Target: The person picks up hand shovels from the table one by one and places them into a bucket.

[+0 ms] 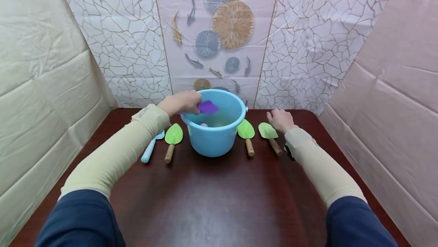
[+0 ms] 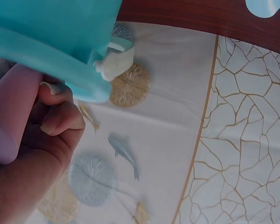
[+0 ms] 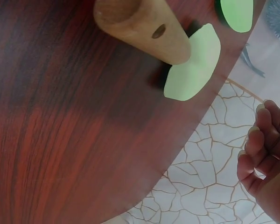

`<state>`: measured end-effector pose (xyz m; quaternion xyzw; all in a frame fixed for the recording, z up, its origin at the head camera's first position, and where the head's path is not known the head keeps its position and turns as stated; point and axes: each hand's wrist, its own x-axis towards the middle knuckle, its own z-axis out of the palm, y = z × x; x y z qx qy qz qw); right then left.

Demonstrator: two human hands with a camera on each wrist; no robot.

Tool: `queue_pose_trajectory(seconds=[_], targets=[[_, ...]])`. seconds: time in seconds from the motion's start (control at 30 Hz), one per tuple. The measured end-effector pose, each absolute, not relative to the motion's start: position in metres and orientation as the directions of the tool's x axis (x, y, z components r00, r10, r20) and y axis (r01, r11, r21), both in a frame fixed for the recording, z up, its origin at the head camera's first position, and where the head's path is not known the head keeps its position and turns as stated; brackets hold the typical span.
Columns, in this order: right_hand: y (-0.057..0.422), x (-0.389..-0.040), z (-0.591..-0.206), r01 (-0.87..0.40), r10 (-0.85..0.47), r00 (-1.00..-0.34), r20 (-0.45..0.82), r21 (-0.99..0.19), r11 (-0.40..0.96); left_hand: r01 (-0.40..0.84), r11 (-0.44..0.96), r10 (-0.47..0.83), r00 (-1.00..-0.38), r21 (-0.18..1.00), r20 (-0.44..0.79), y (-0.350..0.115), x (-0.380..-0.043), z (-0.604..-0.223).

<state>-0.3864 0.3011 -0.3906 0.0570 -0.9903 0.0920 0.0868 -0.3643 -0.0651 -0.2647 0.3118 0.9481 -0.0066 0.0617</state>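
My left hand [image 1: 182, 102] grips a small trowel with a purple blade [image 1: 208, 107] over the light blue bucket [image 1: 213, 142]. In the left wrist view its pink handle [image 2: 13, 109] lies in the curled fingers, beside the bucket's rim [image 2: 46, 58]. A small pink rounded thing [image 1: 204, 125] shows inside the bucket; its kind cannot be made out. My right hand [image 1: 281, 120] holds nothing, its fingers loosely curled. Nearest to it lies a pale green trowel [image 1: 268, 130] with a wooden handle [image 3: 144, 28].
Right of the bucket lies a bright green trowel [image 1: 245, 129]. To the left are another green trowel [image 1: 173, 134] and a light blue tool [image 1: 148, 151]. All rest on the dark wooden table [image 1: 212, 201]. A patterned cloth [image 1: 219, 49] hangs behind its far edge.
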Motion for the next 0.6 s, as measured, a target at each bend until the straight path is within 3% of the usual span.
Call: queue_pose_trajectory(seconds=[0.6], targets=[[0.296,-0.381,-0.387,-0.137,-0.105,-0.977,0.183,-0.171,0.976,0.535,0.841,0.493,-0.821,-0.086,-0.287,-0.043,-0.371,-0.272]])
